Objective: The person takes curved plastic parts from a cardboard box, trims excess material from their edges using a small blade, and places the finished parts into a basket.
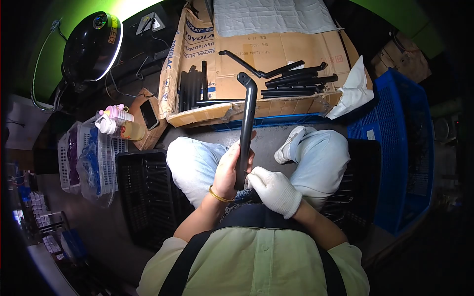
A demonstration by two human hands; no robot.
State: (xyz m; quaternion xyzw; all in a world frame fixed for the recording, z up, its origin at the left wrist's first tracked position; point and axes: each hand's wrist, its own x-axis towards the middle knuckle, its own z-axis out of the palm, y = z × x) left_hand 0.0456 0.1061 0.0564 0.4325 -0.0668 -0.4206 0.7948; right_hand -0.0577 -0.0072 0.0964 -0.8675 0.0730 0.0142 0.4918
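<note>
A long black tube-like part (247, 118) with an angled, holed end stands nearly upright before me. My left hand (227, 170), bare with a yellow band at the wrist, is closed around its lower half. My right hand (274, 189), in a white knitted glove, is at the right side of the part's lower end with its fingers pinched together. Something thin and small may be between those fingertips; I cannot make it out. More black parts (296, 81) like it lie on the cardboard (234, 52) ahead.
A row of black tubes (190, 89) lies at the cardboard's left. A round lamp (93, 47) hangs at upper left, near bottles (118, 123) and a phone (148, 115). Black crates (143, 197) flank my legs; a blue crate (395, 153) is at right.
</note>
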